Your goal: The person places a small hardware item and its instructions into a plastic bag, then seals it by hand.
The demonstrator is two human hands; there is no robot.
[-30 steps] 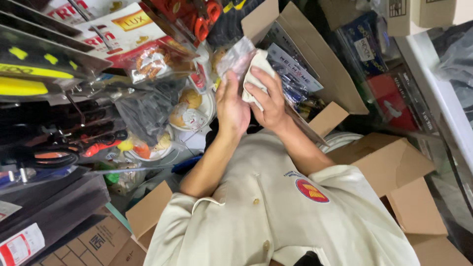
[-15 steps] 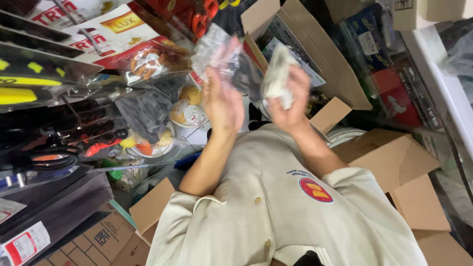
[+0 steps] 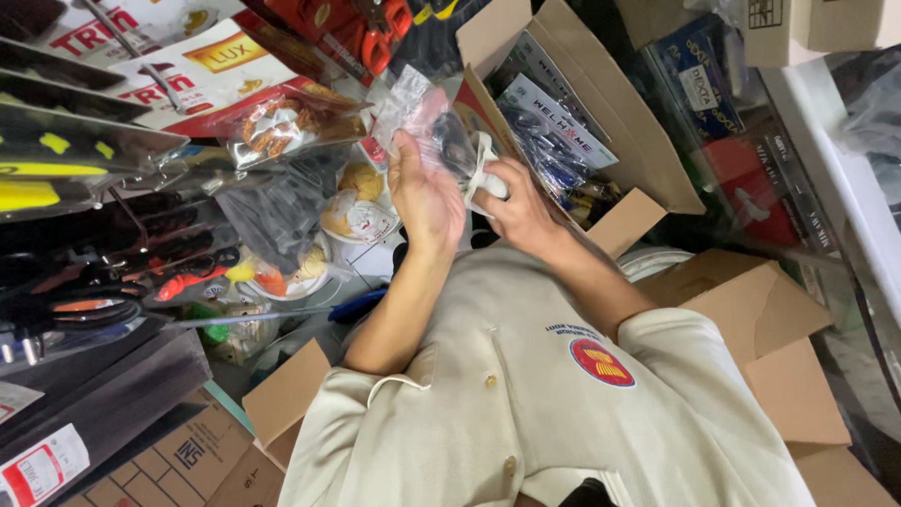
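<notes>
A person holds a clear plastic bag up before an open cardboard box. The left hand grips the bag, its long axis slanting up-left. The right hand clutches a white bundle touching the bag's lower end.

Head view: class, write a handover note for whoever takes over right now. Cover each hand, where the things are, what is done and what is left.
Left hand: raised, gripping a clear crinkled plastic bag with something dark inside.
Right hand: closed on a white crumpled piece that touches the bag's lower edge.
Both are held up in front of the open brown cardboard box of packaged goods.
Done: bag and white piece are in hand.
Left: neither is put down or in the box yet.
</notes>
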